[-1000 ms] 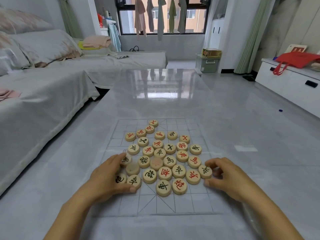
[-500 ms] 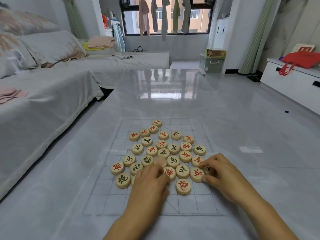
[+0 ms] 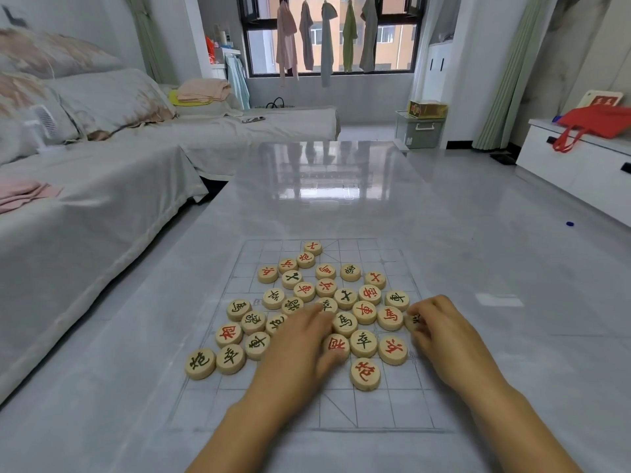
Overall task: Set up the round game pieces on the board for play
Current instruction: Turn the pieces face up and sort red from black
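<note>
Pieces [image 3: 364,373] bear 炮, 卒, 馬

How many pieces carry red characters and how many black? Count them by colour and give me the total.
Red-character pieces: 15
Black-character pieces: 16
Total: 31 showing; the left hand may hide more.

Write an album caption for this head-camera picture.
Setup: left hand spread over jumbled round wooden pieces, right hand pinching an edge piece, on a gridded board.
</note>
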